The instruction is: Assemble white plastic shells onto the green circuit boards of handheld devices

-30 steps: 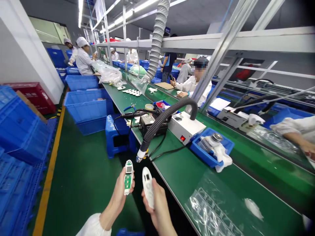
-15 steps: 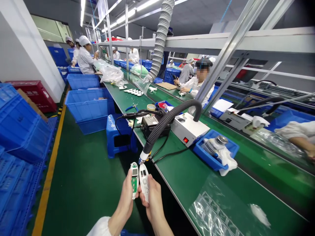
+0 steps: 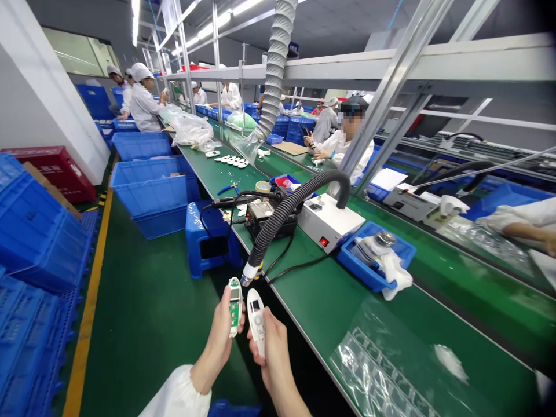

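Note:
My left hand (image 3: 221, 330) is closed around a white device half with a green circuit board (image 3: 235, 310) and a small grey screen at its top. In my right hand (image 3: 271, 341) is a white front cover (image 3: 256, 317) with a dark window and round buttons, its outer face toward me. The two pieces are held side by side, a narrow gap between them. Just beyond their upper ends hangs the nozzle (image 3: 249, 273) of a black corrugated hose (image 3: 286, 211), which leads to a white box (image 3: 330, 223) with a red switch.
On the green bench stand a black soldering unit (image 3: 263, 217) and a blue tray (image 3: 373, 255) with a metal-topped bottle and white cloth. Clear plastic trays (image 3: 377, 370) lie nearer. Blue crates (image 3: 150, 191) and a blue stool (image 3: 208, 237) line the left side. Co-workers sit further off.
My hands have drawn slightly apart, widening the gap between the two pieces. The right-hand cover has turned so its face shows more fully. The camera view has shifted a little.

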Available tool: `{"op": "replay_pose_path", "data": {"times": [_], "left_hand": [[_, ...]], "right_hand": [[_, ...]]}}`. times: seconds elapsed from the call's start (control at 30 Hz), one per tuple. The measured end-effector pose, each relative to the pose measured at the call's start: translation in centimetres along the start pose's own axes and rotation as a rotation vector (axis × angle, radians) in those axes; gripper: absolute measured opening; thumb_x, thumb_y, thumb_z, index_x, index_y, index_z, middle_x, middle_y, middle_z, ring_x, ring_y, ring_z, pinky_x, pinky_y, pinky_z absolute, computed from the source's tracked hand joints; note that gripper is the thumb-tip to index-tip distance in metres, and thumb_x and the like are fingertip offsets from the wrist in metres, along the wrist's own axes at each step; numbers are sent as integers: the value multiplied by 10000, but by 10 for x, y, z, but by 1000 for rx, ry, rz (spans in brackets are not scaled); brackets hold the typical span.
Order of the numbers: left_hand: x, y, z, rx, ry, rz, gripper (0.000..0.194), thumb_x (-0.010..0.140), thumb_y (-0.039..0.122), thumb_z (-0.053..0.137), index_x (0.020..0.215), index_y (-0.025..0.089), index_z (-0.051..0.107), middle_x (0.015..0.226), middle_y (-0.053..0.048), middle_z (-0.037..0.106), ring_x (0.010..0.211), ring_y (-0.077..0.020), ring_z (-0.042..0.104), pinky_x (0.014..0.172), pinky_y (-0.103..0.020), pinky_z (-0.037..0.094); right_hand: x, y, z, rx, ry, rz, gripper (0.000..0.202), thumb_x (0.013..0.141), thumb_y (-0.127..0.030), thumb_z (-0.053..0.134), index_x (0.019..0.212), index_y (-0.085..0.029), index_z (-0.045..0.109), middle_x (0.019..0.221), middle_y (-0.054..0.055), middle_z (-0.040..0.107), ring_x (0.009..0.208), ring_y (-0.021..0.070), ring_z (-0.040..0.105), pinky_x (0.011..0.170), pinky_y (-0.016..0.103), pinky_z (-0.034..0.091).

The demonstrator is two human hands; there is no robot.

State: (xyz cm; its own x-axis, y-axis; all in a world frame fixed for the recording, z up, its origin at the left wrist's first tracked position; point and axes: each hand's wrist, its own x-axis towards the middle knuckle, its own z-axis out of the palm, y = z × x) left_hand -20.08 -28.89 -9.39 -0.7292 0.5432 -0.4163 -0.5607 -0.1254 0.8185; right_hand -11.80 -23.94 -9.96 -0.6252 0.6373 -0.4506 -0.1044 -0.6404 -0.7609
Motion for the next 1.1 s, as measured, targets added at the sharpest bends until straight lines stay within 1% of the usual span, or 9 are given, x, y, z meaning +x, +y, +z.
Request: {"op": "replay_pose_path", "data": {"times": [0.07,0.13,0.23,0.3,0.43,0.53,0.7,0.9,1.1], "left_hand": [[4,-1,6,-22,-27,-23,486,815,651,542,724,175,575,494,38,527,399,-75,419,366,-166,302],[4,-3,9,-47,-51,-59,484,818,655,532,778,176,587,494,44,519,400,-72,413,363,-160,288],[-5,-8,10,-66,-95,-130,480,818,636,554,816,159,610,526,34,534,403,-65,416,360,-158,286],[-17,-11,10,-75,-127,-172,455,824,598,582,852,146,628,611,8,584,428,-62,434,369,-162,310],[-43,-11,15,-113,-163,-236,383,860,521,586,920,147,642,780,-18,614,518,-75,489,425,-185,389],[-57,-7,20,-129,-157,-275,368,886,486,563,963,138,653,816,-23,596,559,-84,506,452,-197,417],[-73,-5,27,-141,-169,-334,339,895,444,561,989,134,662,770,-20,576,516,-82,470,410,-196,384],[-91,-8,37,-140,-251,-410,297,883,426,578,930,146,666,777,-28,598,513,-94,493,450,-225,434],[-103,-10,46,-183,-335,-552,367,889,454,549,873,112,681,720,-29,580,469,-79,461,464,-220,429]], "right_hand": [[-15,-3,-19,67,10,22,601,669,-691,706,677,-99,607,526,26,603,297,29,393,275,124,164],[-31,-4,-36,199,-20,70,589,657,-644,755,750,-70,666,588,46,629,361,61,472,297,142,260],[-55,-4,-55,388,-72,135,603,628,-553,829,918,-35,721,682,84,675,519,134,601,425,203,445],[-70,-2,-65,442,-77,131,596,639,-521,838,949,-24,733,732,117,697,607,176,647,519,246,503],[-92,1,-77,443,-64,108,527,689,-505,816,958,-56,749,770,128,711,635,189,657,567,269,515],[-104,1,-80,460,-71,87,518,704,-505,804,971,-63,755,782,135,717,633,184,660,564,255,510],[-114,-3,-83,486,-62,61,519,694,-502,810,963,-60,758,767,135,713,613,179,652,548,250,497],[-117,0,-88,455,-37,41,554,675,-538,809,963,-70,741,780,134,711,621,200,645,565,292,505],[-122,2,-98,435,-53,62,509,729,-550,764,861,-58,761,716,152,722,554,156,629,565,247,489]]}}
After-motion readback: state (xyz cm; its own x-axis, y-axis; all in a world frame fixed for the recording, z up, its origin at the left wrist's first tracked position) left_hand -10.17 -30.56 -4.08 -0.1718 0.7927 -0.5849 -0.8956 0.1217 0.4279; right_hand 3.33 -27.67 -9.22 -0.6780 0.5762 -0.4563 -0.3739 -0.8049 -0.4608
